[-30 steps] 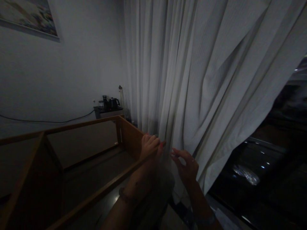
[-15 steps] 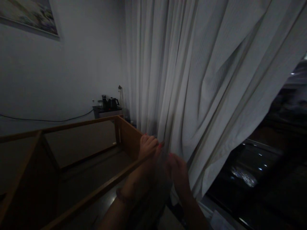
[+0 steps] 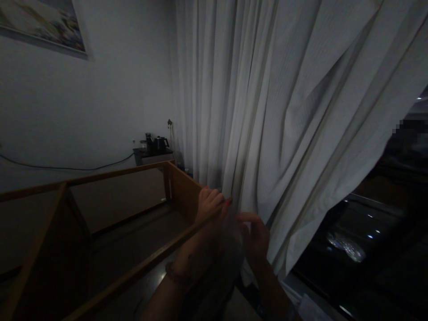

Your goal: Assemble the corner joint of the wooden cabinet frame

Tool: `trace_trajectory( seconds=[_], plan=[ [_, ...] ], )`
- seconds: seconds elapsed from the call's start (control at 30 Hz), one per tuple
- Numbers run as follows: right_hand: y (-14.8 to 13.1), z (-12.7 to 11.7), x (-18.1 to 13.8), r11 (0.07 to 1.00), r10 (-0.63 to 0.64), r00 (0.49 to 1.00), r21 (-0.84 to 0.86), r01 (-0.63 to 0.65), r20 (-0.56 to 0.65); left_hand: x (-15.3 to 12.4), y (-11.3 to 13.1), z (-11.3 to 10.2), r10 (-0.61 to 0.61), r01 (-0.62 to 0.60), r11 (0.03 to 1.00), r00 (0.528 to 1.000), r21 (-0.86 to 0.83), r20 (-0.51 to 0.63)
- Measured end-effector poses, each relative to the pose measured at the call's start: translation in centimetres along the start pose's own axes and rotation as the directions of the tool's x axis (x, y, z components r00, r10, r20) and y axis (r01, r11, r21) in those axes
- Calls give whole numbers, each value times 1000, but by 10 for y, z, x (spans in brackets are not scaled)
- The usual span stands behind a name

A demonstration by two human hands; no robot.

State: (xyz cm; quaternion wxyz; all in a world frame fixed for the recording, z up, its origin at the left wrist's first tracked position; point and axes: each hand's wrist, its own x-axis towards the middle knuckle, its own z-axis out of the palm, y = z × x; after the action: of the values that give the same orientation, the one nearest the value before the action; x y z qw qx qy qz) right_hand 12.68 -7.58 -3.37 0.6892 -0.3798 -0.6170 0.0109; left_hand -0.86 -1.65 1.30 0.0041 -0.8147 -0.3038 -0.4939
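Note:
A long pale curtain (image 3: 284, 116) hangs in folds from the top of the view to the floor. My left hand (image 3: 210, 203) is closed in a fist on a fold at the curtain's lower edge, beside the wooden frame's corner. My right hand (image 3: 256, 234) is just to its right, fingers curled and pinching the thin fabric that hangs between the two hands. Red nails show on both hands. The room is dim.
A wooden frame with low rails (image 3: 120, 174) fills the lower left. Behind it a small stand carries a dark kettle (image 3: 159, 143), and a cable (image 3: 67, 168) runs along the wall. A picture (image 3: 40, 24) hangs top left. A dark window (image 3: 374, 232) shows at right.
My right hand went from spread fingers to a curled pinch on the fabric, shifting slightly left toward the left hand. My left hand kept its hold on the fold.

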Motion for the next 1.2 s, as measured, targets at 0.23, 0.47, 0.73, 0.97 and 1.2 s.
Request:
trace_trajectory(
  seconds=[0.23,0.47,0.73,0.97,1.2],
  plan=[
    [4,-15,4,994,-112,981,11,112,158,0,-2,5,10,-9,1000,999,5,-38],
    [-11,8,9,984,116,992,139,-110,-41,-1,-6,7,16,-15,1000,999,15,-41],
    [-28,22,11,808,488,872,400,-433,-42,-1,-4,4,17,-17,1000,1000,5,-16],
    [-7,5,6,976,158,984,167,-141,-89,0,0,2,5,-5,1000,1000,4,-9],
    [17,-16,7,987,-139,990,-77,140,16,0,-2,5,16,-16,1000,999,1,-46]
  ],
)
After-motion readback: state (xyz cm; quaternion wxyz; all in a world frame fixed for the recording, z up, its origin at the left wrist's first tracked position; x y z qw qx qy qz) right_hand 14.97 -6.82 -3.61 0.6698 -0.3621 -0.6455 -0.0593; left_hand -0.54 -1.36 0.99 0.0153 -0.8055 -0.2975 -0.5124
